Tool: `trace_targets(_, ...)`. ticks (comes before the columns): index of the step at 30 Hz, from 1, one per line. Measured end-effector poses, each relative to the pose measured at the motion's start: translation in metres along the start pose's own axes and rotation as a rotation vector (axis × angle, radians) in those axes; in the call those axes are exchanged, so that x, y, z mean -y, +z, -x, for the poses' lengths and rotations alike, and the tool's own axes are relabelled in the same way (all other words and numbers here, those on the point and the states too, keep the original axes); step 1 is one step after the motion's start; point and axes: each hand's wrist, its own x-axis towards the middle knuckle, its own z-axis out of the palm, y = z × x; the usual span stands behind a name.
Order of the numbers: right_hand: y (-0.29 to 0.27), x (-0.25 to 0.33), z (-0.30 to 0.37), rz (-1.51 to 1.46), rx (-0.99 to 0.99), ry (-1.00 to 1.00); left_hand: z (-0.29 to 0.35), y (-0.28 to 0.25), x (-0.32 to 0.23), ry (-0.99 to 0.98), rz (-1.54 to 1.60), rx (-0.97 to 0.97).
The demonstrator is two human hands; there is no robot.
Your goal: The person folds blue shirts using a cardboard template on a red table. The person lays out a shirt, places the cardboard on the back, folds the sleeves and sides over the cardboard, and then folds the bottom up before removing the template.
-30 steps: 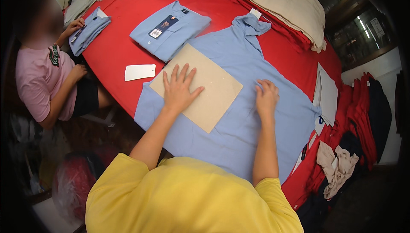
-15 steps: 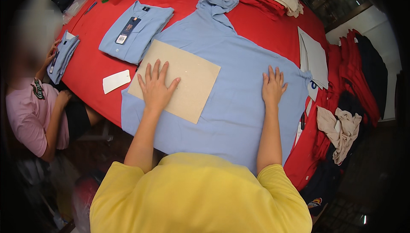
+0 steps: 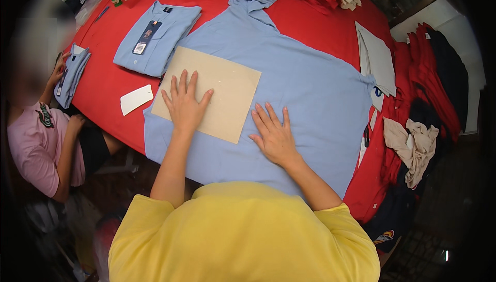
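Board (image 3: 230,96) lies beneath the spread fingers of the left hand (image 3: 185,109), which rests flat and grips nothing; the right hand (image 3: 277,141), fingers fanned and holding nothing, lies just right of the board on a blue garment (image 3: 315,101) that stretches beyond both sets of fingertips. Past the left fingers sits a folded shirt (image 3: 155,57) with a dark collar label (image 3: 167,9) and a navy tag (image 3: 148,33) carrying pale print above a white barcode sticker (image 3: 139,48) (the small type is too fine to make out). Left of the same fingertips, a white tag (image 3: 137,99) lies on red cloth (image 3: 103,90). Farther left, a co-worker's hand (image 3: 60,67) touches another folded blue shirt (image 3: 76,72). Well right of the right fingers lie white sheets (image 3: 376,57).
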Motion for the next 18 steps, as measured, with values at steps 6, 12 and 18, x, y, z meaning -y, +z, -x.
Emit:
trace_targets(6,0.002,0.000,-0.002,-0.011,-0.013,-0.022,0.000,0.000,0.003,0.010,0.009,-0.020)
trace_targets(12,0.001,-0.002,-0.002,-0.033,0.028,0.022,0.001,0.001,0.002,0.032,0.011,-0.047)
trace_targets(18,0.005,0.006,-0.008,-0.054,0.041,0.035,0.001,0.000,0.004,0.031,0.027,-0.069)
